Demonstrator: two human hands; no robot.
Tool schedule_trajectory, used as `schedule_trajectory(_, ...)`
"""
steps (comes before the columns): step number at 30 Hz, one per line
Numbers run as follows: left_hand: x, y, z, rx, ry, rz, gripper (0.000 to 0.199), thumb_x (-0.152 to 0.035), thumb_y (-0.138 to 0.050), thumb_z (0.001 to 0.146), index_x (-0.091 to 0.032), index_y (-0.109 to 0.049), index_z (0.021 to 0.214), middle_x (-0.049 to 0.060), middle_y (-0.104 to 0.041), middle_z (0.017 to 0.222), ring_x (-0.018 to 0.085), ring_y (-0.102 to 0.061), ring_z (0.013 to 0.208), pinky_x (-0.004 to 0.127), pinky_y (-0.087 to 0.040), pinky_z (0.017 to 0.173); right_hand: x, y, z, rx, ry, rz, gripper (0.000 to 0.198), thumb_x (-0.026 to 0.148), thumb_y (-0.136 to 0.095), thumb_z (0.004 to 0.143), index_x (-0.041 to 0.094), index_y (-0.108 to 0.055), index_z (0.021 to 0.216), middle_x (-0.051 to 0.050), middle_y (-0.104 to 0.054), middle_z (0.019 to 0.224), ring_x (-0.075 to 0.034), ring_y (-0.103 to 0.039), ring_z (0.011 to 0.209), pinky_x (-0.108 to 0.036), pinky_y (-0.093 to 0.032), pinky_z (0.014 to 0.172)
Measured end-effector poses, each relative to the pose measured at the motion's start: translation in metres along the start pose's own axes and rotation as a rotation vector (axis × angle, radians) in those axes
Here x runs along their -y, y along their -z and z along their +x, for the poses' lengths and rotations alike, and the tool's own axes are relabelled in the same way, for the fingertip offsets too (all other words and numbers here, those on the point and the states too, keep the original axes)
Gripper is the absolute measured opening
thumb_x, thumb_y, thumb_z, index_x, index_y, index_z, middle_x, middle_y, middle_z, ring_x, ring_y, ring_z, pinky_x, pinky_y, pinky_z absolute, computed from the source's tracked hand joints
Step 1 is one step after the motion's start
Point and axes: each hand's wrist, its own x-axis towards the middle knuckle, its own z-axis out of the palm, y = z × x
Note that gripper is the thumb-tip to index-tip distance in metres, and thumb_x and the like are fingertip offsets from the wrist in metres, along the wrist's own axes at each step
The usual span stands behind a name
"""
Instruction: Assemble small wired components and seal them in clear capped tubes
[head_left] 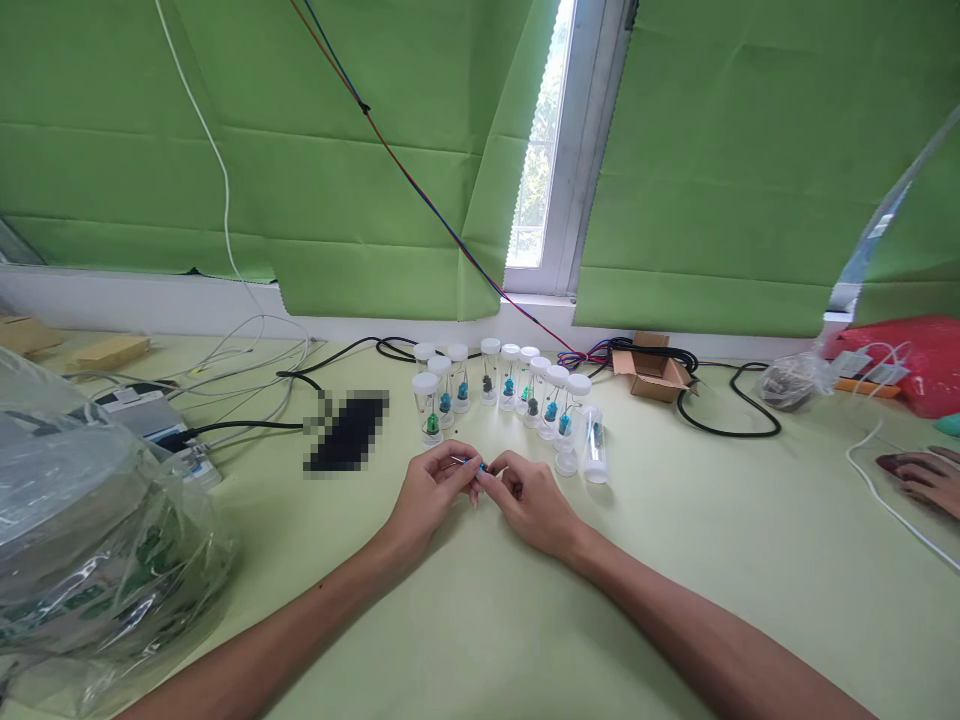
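Note:
Above the middle of the table, my left hand [436, 488] and my right hand [531, 500] meet at the fingertips. Both are closed in a pinch on a small blue piece [481, 467], mostly covered by the fingers. Its exact kind is too small to make out. Just beyond the hands stand several clear tubes with white caps, among them one with a green piece [433, 425] and one with a blue piece [565, 424] inside. To the right of these, a capped tube [595, 448] lies on its side. A loose white cap [566, 461] is beside it.
A plastic-wrapped bundle [112, 560] fills the left side. Behind it are cables and a blurred-out dark object [347, 435]. An open cardboard box [651, 372] and black cable [731, 433] lie back right. Another person's hand [930, 475] rests on a mouse at the right edge.

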Motion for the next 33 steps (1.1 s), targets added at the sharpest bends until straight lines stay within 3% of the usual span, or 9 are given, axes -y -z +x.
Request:
schedule_trajectory(4,0.0006,0.0011,0.0001,0.005,-0.009,0.021,0.021,-0.034,-0.074,0.077,-0.016,-0.064,0.08,0.0,-0.064,0.066,0.012,-0.056,0.055,0.027,-0.048,0.058,-0.0014,-0.0003,-0.0002,0.008,0.012,0.006,0.02,0.037,-0.054,0.093,0.018,-0.057,0.084,0.008,-0.042,0.052,-0.009,-0.037,0.049,-0.023,-0.028,0.052)
schedule_trajectory(14,0.0018,-0.0005,0.0002,0.003,-0.001,-0.008,0.022,-0.034,-0.075,0.076,-0.016,-0.064,0.08,0.001,-0.063,0.066,0.014,-0.058,0.058,0.027,-0.049,0.055,-0.0016,0.0001,0.0015,-0.003,0.094,-0.014,0.036,0.033,-0.044,0.098,0.018,-0.049,0.065,0.006,-0.041,0.056,-0.009,-0.033,0.052,-0.024,-0.026,0.053)
schedule_trajectory(25,0.0015,0.0013,0.001,0.007,-0.01,0.027,0.02,-0.034,-0.073,0.077,-0.017,-0.064,0.08,0.0,-0.065,0.067,0.012,-0.057,0.054,0.026,-0.048,0.058,-0.0007,0.0001,-0.0007,0.028,0.01,0.0,0.026,0.037,-0.053,0.094,0.018,-0.059,0.078,0.007,-0.042,0.053,-0.009,-0.036,0.05,-0.023,-0.028,0.052)
schedule_trajectory(33,0.002,0.0009,0.0012,0.018,0.009,0.002,0.021,-0.034,-0.075,0.076,-0.016,-0.064,0.08,0.001,-0.064,0.065,0.014,-0.058,0.058,0.027,-0.049,0.056,-0.0014,0.0006,0.002,0.012,0.097,-0.01,0.038,0.034,-0.043,0.098,0.018,-0.049,0.065,0.006,-0.041,0.056,-0.009,-0.032,0.052,-0.024,-0.026,0.053)
